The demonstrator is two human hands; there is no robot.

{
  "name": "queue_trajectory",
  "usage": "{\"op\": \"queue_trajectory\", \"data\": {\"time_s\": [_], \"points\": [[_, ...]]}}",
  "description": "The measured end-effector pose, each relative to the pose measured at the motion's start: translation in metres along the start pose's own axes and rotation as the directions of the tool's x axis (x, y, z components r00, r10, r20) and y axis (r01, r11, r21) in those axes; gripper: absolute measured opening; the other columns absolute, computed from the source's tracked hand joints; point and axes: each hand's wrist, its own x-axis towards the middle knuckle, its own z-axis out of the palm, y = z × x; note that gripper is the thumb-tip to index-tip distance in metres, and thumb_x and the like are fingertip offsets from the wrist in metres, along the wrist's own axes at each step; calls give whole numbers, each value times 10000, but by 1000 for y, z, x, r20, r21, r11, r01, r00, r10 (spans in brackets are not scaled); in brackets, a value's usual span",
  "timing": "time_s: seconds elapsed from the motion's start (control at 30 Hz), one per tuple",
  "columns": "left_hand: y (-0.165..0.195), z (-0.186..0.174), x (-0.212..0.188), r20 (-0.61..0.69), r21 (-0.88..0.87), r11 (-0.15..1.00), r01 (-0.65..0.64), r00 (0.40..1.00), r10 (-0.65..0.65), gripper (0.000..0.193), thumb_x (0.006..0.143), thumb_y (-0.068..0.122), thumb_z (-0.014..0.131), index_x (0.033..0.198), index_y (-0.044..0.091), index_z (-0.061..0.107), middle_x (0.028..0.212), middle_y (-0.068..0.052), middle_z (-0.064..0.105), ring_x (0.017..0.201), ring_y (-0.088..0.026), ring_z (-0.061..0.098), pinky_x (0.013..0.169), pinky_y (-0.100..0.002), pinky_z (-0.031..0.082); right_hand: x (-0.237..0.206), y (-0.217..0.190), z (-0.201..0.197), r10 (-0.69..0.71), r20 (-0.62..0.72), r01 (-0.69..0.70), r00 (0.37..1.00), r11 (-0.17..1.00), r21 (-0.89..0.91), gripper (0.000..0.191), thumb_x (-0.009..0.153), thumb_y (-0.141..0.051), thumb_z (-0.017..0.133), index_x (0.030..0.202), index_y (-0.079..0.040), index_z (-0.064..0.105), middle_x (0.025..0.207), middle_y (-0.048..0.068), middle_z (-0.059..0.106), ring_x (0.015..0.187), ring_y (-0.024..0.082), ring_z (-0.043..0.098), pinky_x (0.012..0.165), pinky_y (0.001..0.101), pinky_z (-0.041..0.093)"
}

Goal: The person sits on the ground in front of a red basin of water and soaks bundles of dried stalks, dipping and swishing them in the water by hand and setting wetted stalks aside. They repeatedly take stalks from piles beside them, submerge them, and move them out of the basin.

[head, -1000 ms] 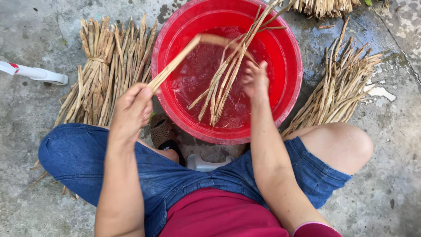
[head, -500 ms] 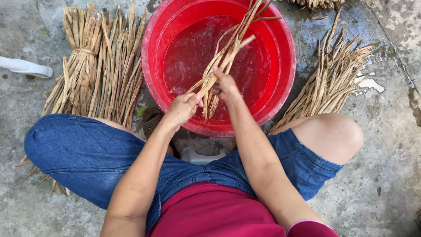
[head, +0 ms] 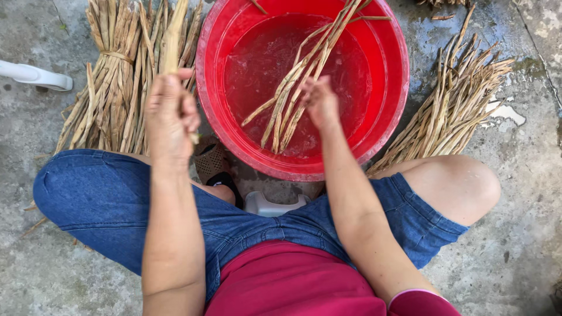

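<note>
**Red basin, dry stalks, two hands at work**

Red plastic basin [head: 386,123] sits on the concrete floor [head: 515,246] between the person's knees, water inside. Left hand [head: 171,114] closed around one pale stalk [head: 173,35], held upright over the tied bundle [head: 114,88] just left of the basin. Right hand [head: 321,100] over the water, fingers pinched on the soaking stalks [head: 298,88], which lean against the basin's far rim. Loose stalks [head: 453,108] fan out at its right side.
</note>
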Motion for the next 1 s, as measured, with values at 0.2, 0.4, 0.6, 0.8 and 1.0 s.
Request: {"op": "queue_trajectory", "data": {"time_s": [0.2,0.4,0.6,0.8,1.0], "points": [[-94,10,26,27,76,979,189,981,-192,225,1014,200,672,1217,103,681,694,34,605,480,-13,475,393,-159,347,-14,66,69,155,205,26,966,734,-678,595,953,-307,643,1495,-177,436,1242,154,700,810,199,660,781,391,557],[-179,-13,37,-73,235,884,405,914,-399,213,1006,216,656,1169,94,720,680,-3,609,466,-49,470,401,-209,357,-7,95,39,72,317,304,946,151,-941,290,1072,-347,720,1307,-182,682,1191,157,763,993,217,713,787,312,529],[-222,-21,52,3,732,681,-10,1000,11,261,1024,197,632,1226,49,708,1051,-143,766,964,-236,712,838,-396,562,-11,76,68,-77,131,133,988,855,-501,149,934,-121,702,1010,-64,587,907,72,737,816,117,743,727,235,612],[-191,6,48,-100,896,408,173,976,-194,313,1032,275,515,1240,78,639,964,-210,742,932,-379,708,813,-517,521,-28,52,84,-60,116,79,991,982,-173,256,897,-95,689,1091,-102,521,863,49,718,646,102,653,538,243,529],[-171,28,27,-100,936,290,197,943,-317,363,1027,388,575,952,51,690,783,-163,747,799,-334,743,776,-488,548,-29,54,69,173,122,-132,977,949,-288,393,1029,-408,663,975,-23,717,677,29,590,481,91,443,419,270,312]]}}
